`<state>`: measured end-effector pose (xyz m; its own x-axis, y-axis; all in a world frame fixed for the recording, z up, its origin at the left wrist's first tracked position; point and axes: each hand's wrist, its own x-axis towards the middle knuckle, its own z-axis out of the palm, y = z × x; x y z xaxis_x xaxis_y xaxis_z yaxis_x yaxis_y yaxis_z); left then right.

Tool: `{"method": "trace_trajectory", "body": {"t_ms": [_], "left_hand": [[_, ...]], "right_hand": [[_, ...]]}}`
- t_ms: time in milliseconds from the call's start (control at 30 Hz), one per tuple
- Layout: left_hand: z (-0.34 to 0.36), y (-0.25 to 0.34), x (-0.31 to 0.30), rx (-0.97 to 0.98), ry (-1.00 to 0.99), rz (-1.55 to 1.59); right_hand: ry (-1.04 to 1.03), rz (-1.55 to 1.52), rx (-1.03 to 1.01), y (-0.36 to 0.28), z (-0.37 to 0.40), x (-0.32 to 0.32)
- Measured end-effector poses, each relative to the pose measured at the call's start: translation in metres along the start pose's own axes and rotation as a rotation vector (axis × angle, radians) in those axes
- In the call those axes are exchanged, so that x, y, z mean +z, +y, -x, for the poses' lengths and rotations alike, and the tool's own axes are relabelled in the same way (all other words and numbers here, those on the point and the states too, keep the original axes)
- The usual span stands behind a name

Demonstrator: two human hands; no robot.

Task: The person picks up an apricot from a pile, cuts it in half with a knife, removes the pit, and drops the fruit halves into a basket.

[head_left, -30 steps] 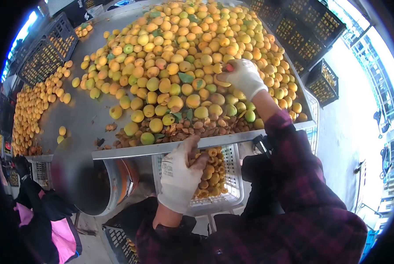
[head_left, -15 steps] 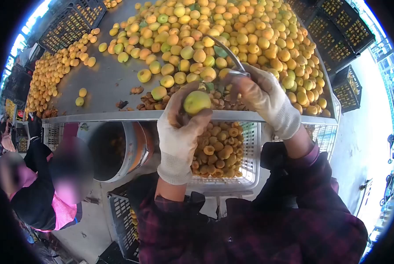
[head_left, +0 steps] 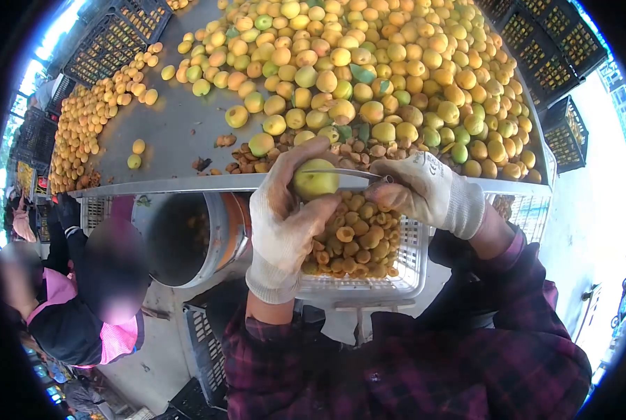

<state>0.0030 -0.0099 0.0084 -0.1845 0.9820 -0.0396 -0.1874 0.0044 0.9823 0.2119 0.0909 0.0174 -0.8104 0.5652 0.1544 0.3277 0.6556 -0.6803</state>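
Observation:
In the head view, my gloved left hand [head_left: 276,220] is wrapped round a yellow-green apricot [head_left: 315,186], thumb at its lower right side. My gloved right hand [head_left: 428,192] grips a knife [head_left: 348,172], its handle mostly hidden in the fingers. The thin blade lies level across the upper face of the fruit. Below both hands is a white plastic basket [head_left: 416,255] holding halved apricots [head_left: 358,241]. Beyond them, a big heap of whole apricots [head_left: 369,63] covers much of the metal table [head_left: 180,133], with brownish pits [head_left: 246,159] near its front edge.
A bucket [head_left: 215,238] stands left of the basket, under the table edge. Black crates [head_left: 113,42] of fruit stand at the far left, with more crates [head_left: 547,49] at the right. Another person [head_left: 82,301] works at the left, near a second apricot pile [head_left: 82,133].
My right hand has come down and turned, bringing the knife from upright above the table to level against the apricot. My left hand keeps hold of the fruit. The view has shifted slightly.

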Motion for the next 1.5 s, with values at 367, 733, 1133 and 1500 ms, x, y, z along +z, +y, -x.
{"method": "trace_trajectory", "body": {"t_ms": [367,733,1133,1500], "left_hand": [[0.007,0.001,-0.008,0.042,-0.053,-0.039],[-0.002,-0.016,0.012,0.168,0.135,0.268],[-0.011,-0.047,0.012,0.132,0.328,0.439],[-0.007,-0.045,0.013,0.211,0.419,0.438]], "right_hand": [[-0.123,0.05,0.119,-0.019,0.003,-0.003],[0.061,-0.699,0.237,-0.039,-0.014,0.059],[0.271,-0.454,0.233,-0.045,-0.021,0.092],[0.244,-0.328,0.302,-0.05,-0.019,0.087]]}}
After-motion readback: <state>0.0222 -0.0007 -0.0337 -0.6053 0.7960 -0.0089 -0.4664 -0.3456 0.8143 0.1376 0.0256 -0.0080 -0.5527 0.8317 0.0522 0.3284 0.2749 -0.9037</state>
